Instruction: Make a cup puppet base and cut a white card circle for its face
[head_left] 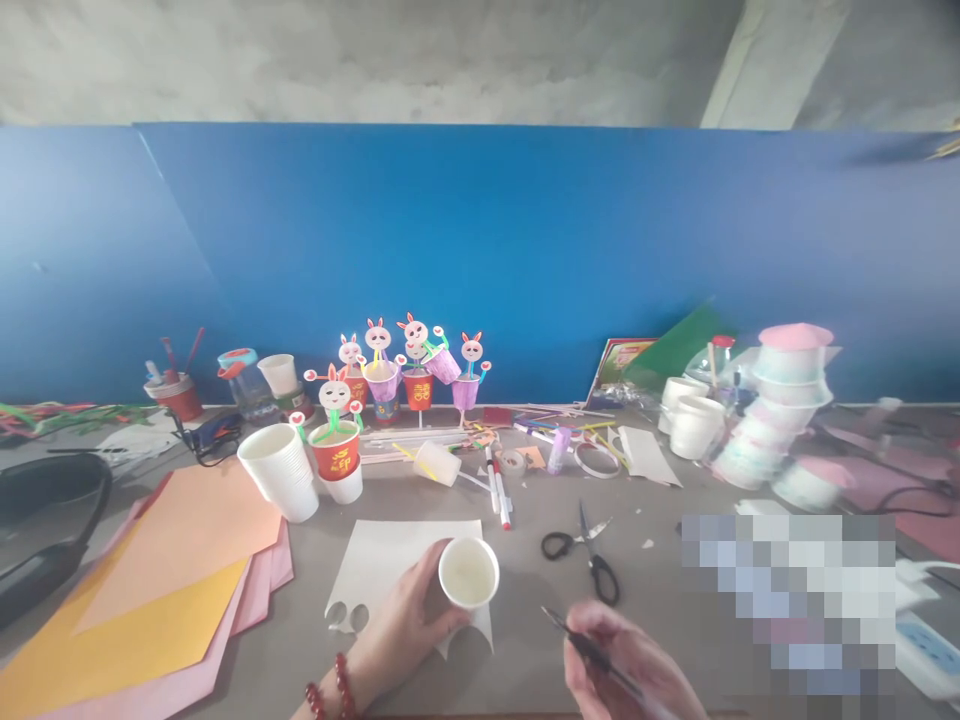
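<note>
My left hand (pixel 409 610), with a red bead bracelet on its wrist, grips a white paper cup (pixel 469 578), its mouth facing up toward me. Under the hand and cup lies a white sheet of paper (pixel 405 548) with round holes at its lower left and a cut-out lower right edge. Whether the cup's base touches the sheet, I cannot tell. To the right, my right hand (pixel 622 665) is closed around a slim black pen (pixel 592 650), its tip pointing up and left, apart from the cup. Black-handled scissors (pixel 589 545) lie spread just beyond that hand.
Coloured paper (pixel 172 580) and a stack of cups (pixel 279 470) lie at left. Behind stand several rabbit-faced cup figures (pixel 334 440). Markers (pixel 496 488), a glue stick (pixel 559 450) and tape (pixel 512 462) fill the middle. A tower of cups (pixel 780 410) stands right; a blue partition (pixel 480 230) bounds the back.
</note>
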